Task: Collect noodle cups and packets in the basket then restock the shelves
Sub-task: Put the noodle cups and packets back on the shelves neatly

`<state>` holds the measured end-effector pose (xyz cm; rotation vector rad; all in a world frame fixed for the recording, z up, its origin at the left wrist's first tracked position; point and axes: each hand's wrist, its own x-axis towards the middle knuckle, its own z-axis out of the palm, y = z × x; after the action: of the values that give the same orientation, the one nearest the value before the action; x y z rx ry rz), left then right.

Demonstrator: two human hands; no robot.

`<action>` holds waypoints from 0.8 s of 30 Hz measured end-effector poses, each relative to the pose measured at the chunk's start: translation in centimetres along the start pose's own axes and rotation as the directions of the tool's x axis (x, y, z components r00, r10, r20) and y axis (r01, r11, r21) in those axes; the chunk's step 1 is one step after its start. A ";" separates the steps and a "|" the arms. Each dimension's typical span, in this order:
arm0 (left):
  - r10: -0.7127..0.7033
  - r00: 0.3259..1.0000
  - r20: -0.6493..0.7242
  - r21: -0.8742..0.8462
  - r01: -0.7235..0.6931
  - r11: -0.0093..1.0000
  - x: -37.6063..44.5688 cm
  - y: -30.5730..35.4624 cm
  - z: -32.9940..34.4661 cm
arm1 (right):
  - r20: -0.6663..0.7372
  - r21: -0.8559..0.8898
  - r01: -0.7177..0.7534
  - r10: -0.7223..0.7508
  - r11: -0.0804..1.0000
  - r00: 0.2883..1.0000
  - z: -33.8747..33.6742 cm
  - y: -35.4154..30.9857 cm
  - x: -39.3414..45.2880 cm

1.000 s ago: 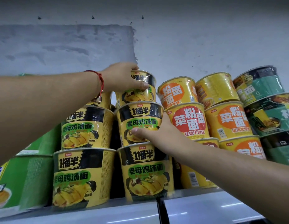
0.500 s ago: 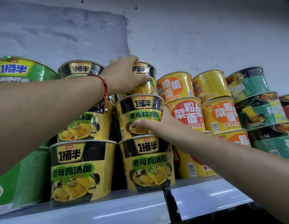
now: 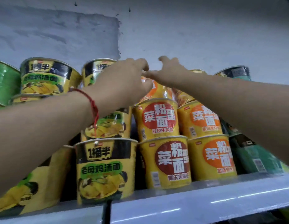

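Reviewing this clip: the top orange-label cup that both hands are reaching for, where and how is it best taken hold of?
Probably by its side wall just under the rim, one hand on each flank. The top orange-label cup is tilted atop its stack, neighbours close beside it. The left hand and right hand already flank it.

The black-and-yellow noodle cup (image 3: 103, 168) reads "1桶半" and "老母鸡汤面"; the yellow cup (image 3: 156, 120) reads "菜粉蛋面".

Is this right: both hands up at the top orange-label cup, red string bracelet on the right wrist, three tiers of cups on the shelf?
One thing is off: the red string bracelet is on the left wrist, not the right. The head view shows it on the arm coming in from the left. The rest stands: the left hand and right hand are both at the top orange-label cup, with three tiers on the shelf.
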<state>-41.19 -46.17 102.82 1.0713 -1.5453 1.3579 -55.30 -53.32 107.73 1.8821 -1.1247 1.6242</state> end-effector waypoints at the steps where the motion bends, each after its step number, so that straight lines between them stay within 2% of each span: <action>1: -0.023 1.000 0.008 0.038 0.023 0.999 1.0 0.3 0.5 | 0.054 -0.065 0.028 -0.025 0.998 0.998 0.6 0.2 0.9; 3: -0.071 0.997 0.004 0.085 0.070 0.994 2.5 0.5 1.2 | 0.123 -0.114 0.062 -0.048 0.992 0.991 2.2 0.9 2.0; 6: -0.116 0.993 0.026 0.125 0.112 0.986 4.2 -0.1 1.7 | 0.078 -0.041 0.073 -0.069 0.997 0.995 4.0 2.1 2.8; 10: -0.117 0.977 0.180 0.074 0.105 0.992 6.5 -0.3 2.1 | 0.125 0.177 0.116 -0.139 0.977 0.982 2.8 4.4 4.0; 13: -0.114 0.947 0.302 0.182 0.060 0.982 7.9 0.5 2.5 | 0.189 0.317 0.114 -0.181 0.941 0.965 1.7 5.9 3.9; 16: -0.140 0.899 0.416 0.254 0.033 0.967 9.2 1.4 3.5 | 0.197 0.342 0.146 -0.223 0.928 0.955 1.3 6.2 3.2; 19: -0.145 0.899 0.413 0.278 0.027 0.960 10.2 1.4 4.0 | 0.070 0.307 0.223 -0.256 0.925 0.964 0.8 6.2 1.6; 21: -0.140 0.915 0.377 0.269 0.037 0.963 10.5 1.1 3.5 | -0.014 0.389 0.215 -0.228 0.896 0.974 0.2 6.4 -0.5; 24: -0.133 0.945 0.297 0.230 0.064 0.971 10.7 0.4 3.0 | 0.033 0.545 0.103 -0.144 0.832 0.989 0.1 7.1 -4.1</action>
<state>-45.13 -50.07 112.46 1.5414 -1.5622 1.3591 -60.77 -56.34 102.41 2.3165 -0.5711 1.9552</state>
